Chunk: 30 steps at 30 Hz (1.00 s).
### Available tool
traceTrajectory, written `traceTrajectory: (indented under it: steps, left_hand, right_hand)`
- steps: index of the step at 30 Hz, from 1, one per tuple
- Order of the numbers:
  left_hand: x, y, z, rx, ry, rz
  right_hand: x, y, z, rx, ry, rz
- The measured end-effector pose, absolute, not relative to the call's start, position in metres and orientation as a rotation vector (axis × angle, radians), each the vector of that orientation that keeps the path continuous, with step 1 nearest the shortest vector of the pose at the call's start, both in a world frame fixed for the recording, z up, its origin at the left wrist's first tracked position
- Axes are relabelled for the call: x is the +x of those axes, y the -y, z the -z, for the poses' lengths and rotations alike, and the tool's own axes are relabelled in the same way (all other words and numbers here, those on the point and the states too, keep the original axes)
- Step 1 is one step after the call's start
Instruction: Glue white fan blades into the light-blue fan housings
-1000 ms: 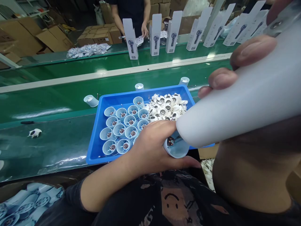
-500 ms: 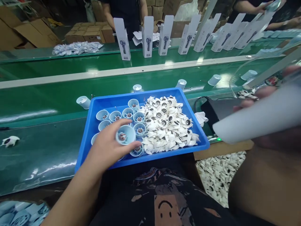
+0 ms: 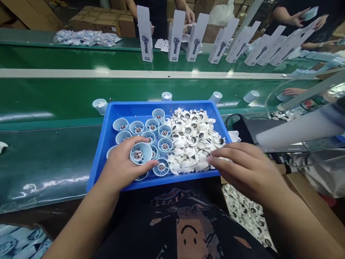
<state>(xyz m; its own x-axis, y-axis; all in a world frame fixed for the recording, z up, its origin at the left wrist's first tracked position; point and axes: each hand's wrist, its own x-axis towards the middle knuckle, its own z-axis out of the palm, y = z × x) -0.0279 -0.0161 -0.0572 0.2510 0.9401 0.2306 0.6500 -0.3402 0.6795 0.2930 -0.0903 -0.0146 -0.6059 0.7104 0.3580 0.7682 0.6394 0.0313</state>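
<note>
My left hand (image 3: 122, 162) is closed around a light-blue fan housing (image 3: 141, 153), its open mouth tilted up. A copper-coloured motor coil shows inside the housing. Below it, more light-blue housings (image 3: 165, 145) with coils stand in the left half of a blue tray (image 3: 159, 105). White fan blades (image 3: 192, 138) with dark round hubs fill the tray's right half. My right hand (image 3: 242, 165) reaches over the right edge of that pile, fingers stretched out and slightly blurred. Its thumb is hidden, and I see nothing held in it.
Light-blue housings (image 3: 100, 106) stand along the green conveyor (image 3: 54, 93). White printed boxes (image 3: 145, 37) line the far side, with co-workers behind. A pale cylinder (image 3: 296, 126) juts in at right above a black device (image 3: 246, 126). More blades (image 3: 246, 212) lie in a carton below.
My right hand has come from behind the pale cylinder at the right to the blades in the tray. My left hand keeps the housing, its mouth turned more toward me. The view has shifted.
</note>
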Motion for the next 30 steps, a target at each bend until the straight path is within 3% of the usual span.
traceTrajectory:
  steps: [5,13,18,20,22,27,30]
  left_hand:
    - [-0.029,0.019,0.057,1.959,-1.399,-0.887]
    - [-0.027,0.028,0.061,1.856,-1.405,-1.057]
    - [-0.023,0.04,0.053,2.04,-1.126,-0.999]
    - [-0.021,0.045,0.049,2.123,-1.048,-0.983]
    - [-0.021,0.048,0.047,2.199,-1.01,-0.963]
    - [-0.019,0.057,0.05,2.359,-1.042,-1.019]
    - [-0.014,0.062,0.055,2.394,-1.073,-1.21]
  right_hand:
    - [0.283,0.054,0.032,-1.212,3.005,0.227]
    - [0.275,0.034,0.012,-1.108,2.914,0.269]
    - [0.242,0.038,0.009,-1.045,2.11,-0.877]
    - [0.223,0.043,0.013,-1.007,1.954,-1.08]
    - [0.207,0.05,0.014,-1.014,2.021,-0.986]
    - [0.182,0.062,0.007,-1.054,2.422,-0.353]
    - [0.174,0.057,0.012,-1.057,2.414,-0.289]
